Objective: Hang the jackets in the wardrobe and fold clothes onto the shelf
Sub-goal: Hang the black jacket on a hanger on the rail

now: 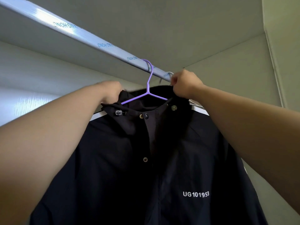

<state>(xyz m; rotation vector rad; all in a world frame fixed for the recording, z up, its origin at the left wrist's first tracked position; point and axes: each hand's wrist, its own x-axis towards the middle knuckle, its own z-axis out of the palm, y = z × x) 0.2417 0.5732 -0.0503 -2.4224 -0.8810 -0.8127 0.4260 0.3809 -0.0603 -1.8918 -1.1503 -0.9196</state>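
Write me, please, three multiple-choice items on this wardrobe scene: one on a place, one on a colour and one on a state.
1. Where does the hook of the hanger that carries the jacket sit?
A. on a door handle
B. over the rail
C. on a wall nail
2. What colour is that hanger?
A. red
B. green
C. purple
3. What are the left hand and the right hand doing?
A. gripping the jacket near its collar
B. hanging loose
C. folding a towel

Answers: 1 B, the hook curves over the silver rail; 2 C, its wire is plainly purple; 3 A, both hands' fingers curl into the dark fabric beside the hanger.
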